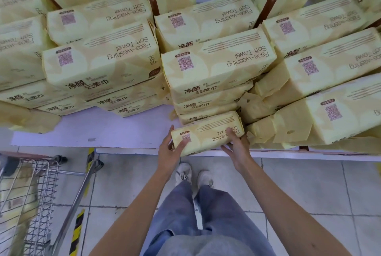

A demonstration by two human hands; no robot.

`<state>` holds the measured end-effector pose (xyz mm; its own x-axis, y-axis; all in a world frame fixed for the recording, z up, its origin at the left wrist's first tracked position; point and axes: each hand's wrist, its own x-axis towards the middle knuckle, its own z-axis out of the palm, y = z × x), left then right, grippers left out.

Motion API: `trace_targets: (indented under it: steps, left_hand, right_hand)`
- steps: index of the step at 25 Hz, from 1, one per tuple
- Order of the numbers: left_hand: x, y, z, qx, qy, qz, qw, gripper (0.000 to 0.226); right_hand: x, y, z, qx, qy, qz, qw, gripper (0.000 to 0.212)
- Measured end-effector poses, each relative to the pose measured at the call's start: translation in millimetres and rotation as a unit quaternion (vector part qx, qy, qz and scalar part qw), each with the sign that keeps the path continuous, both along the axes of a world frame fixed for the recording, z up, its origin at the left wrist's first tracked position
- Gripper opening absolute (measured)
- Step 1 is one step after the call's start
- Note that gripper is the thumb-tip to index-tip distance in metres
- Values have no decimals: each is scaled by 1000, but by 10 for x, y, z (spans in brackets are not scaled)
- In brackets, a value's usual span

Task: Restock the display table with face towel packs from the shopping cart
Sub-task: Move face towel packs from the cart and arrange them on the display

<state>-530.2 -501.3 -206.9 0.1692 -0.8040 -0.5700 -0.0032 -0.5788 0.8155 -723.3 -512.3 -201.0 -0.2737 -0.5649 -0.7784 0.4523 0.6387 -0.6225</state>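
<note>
Both arms reach forward at frame centre: my left hand and right hand grip opposite ends of a face towel pack at the display table's front edge. Lower left, the shopping cart holds blurred yellow packs.

We note a shop, a retail sales floor. Identical face towel packs, printed with QR codes and "Face-washing Soft Towel", are stacked several high in rows on a low white display table. A wire shopping cart stands beside it on a pale tiled floor marked with yellow-black hazard tape.
</note>
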Motion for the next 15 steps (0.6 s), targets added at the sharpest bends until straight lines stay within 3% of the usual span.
trace_targets:
  steps: [4, 6, 9, 15]
  left_hand:
    - [-101, -17, -81, 73, 17, 48, 996, 51]
    - [-148, -79, -71, 90, 17, 52, 994, 31]
    - [-192, -221, -54, 93, 18, 38, 995, 19]
    - [-232, -278, -28, 126, -10, 34, 991, 35]
  right_hand:
    - [79, -36, -35, 20, -24, -65, 997, 36]
    - [134, -49, -29, 24, -74, -125, 989, 42]
    - [160, -80, -21, 28, -111, -162, 980, 52]
    - [142, -60, 2, 55, -98, -138, 984, 50]
